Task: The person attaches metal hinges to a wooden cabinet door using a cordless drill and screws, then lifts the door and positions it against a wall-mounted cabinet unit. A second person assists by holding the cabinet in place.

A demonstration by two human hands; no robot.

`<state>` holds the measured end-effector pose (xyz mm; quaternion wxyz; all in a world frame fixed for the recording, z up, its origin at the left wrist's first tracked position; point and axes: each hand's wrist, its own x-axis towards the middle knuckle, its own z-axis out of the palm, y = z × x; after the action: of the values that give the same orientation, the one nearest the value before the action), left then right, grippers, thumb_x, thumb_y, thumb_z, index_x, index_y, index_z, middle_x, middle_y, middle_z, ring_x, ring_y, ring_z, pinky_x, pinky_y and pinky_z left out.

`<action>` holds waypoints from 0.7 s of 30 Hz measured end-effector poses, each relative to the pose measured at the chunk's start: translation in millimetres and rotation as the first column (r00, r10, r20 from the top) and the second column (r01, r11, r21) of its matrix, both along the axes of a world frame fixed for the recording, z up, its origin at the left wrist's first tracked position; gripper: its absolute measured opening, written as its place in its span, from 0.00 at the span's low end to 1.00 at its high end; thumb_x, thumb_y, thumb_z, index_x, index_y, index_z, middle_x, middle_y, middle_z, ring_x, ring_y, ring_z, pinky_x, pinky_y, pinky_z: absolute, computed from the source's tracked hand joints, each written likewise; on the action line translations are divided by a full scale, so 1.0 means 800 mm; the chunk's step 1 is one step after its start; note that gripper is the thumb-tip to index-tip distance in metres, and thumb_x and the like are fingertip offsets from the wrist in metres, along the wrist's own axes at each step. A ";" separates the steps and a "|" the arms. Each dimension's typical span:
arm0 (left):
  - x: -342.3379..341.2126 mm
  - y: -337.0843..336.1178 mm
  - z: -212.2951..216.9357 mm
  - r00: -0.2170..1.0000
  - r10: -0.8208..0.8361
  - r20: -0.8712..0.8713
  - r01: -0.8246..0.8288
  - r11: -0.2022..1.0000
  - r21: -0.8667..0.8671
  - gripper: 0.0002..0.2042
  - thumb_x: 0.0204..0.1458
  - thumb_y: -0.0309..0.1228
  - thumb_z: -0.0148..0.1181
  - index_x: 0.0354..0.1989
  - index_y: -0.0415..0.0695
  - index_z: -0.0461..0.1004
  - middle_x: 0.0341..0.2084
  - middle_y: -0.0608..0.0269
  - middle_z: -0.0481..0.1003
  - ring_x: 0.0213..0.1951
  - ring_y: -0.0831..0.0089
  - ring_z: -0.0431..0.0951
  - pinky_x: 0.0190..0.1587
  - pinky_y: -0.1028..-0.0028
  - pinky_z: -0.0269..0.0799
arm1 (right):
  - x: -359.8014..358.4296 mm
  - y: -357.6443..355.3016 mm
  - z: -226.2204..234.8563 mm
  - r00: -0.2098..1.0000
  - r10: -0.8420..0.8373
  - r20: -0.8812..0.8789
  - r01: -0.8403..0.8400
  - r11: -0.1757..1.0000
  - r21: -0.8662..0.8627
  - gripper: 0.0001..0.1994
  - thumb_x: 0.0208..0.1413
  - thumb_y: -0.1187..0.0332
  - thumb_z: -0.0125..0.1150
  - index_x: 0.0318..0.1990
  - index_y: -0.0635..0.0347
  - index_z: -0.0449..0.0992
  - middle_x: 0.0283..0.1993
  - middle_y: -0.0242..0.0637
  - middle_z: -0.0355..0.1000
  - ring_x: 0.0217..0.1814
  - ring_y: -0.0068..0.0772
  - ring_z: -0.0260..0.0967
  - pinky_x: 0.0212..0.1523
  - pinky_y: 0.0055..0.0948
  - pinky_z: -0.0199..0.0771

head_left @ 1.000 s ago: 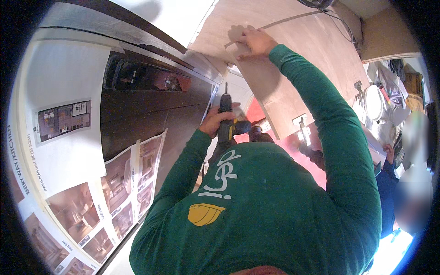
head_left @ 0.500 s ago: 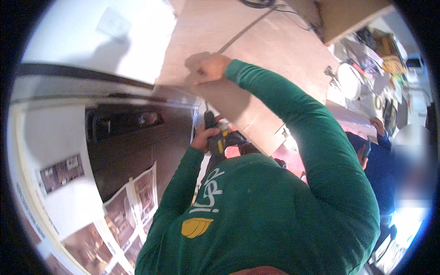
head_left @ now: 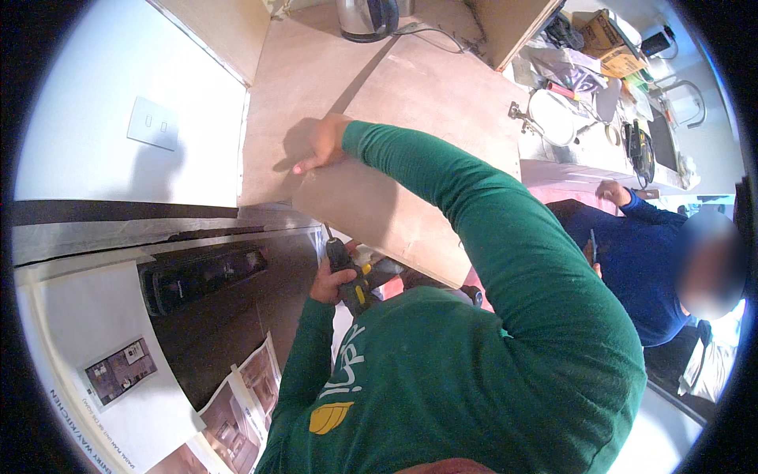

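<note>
My left hand (head_left: 325,284) is closed round a black and yellow cordless drill (head_left: 344,265). The drill's bit points up, close below the left corner of a thin wooden panel (head_left: 395,217). Over that corner, my right hand (head_left: 325,144) reaches across with the back of the hand up. One finger or thumb is stretched toward the lower left, and no held thing shows in this hand. Its other fingers are partly hidden. A wide wooden surface (head_left: 418,110) spreads beyond the panel, with the hand's shadow on it.
A metal kettle (head_left: 365,20) stands at the far edge. On the left are a wall switch (head_left: 153,124) and printed sheets (head_left: 118,355) on a dark panel. A cluttered counter (head_left: 545,170) lies to the right, with a person in blue (head_left: 632,261) beside it.
The view has shifted, bringing the kettle and more of the person in blue into sight. My right hand's pinched shape has loosened, with one digit now extended. The drill stays in my left hand.
</note>
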<state>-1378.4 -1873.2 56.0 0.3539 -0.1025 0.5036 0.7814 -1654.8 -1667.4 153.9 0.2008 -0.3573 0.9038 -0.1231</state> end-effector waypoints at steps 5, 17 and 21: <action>0.000 -0.008 0.010 0.994 -0.083 -0.065 0.078 0.994 -0.079 0.41 0.41 0.30 0.73 0.68 0.37 0.67 0.56 0.55 0.74 0.54 0.60 0.77 0.60 0.61 0.75 | 0.020 -0.009 0.015 0.996 -0.073 -0.049 0.075 0.997 0.034 0.51 0.60 0.20 0.37 0.37 0.68 0.87 0.38 0.59 0.81 0.47 0.61 0.80 0.51 0.53 0.80; -0.012 -0.059 0.100 0.852 -0.414 -0.319 0.403 0.909 -0.103 0.36 0.36 0.39 0.77 0.56 0.35 0.76 0.49 0.57 0.79 0.52 0.65 0.77 0.60 0.64 0.70 | 0.097 -0.010 0.149 0.980 -0.076 -0.186 0.075 0.997 -0.014 0.47 0.62 0.23 0.39 0.23 0.62 0.83 0.25 0.53 0.77 0.32 0.59 0.78 0.38 0.54 0.79; -0.014 -0.080 0.106 0.776 -0.480 -0.409 0.508 0.860 -0.045 0.33 0.36 0.39 0.75 0.53 0.34 0.78 0.46 0.56 0.79 0.51 0.64 0.77 0.59 0.65 0.68 | 0.129 0.024 0.219 0.928 -0.162 -0.336 0.139 0.986 -0.092 0.45 0.62 0.24 0.42 0.22 0.60 0.83 0.21 0.51 0.74 0.27 0.59 0.75 0.32 0.52 0.77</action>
<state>-1389.6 -1937.1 140.6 0.4372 0.2098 0.5483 0.6814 -1551.8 -1648.1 329.0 0.0187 -0.3094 0.9450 -0.1043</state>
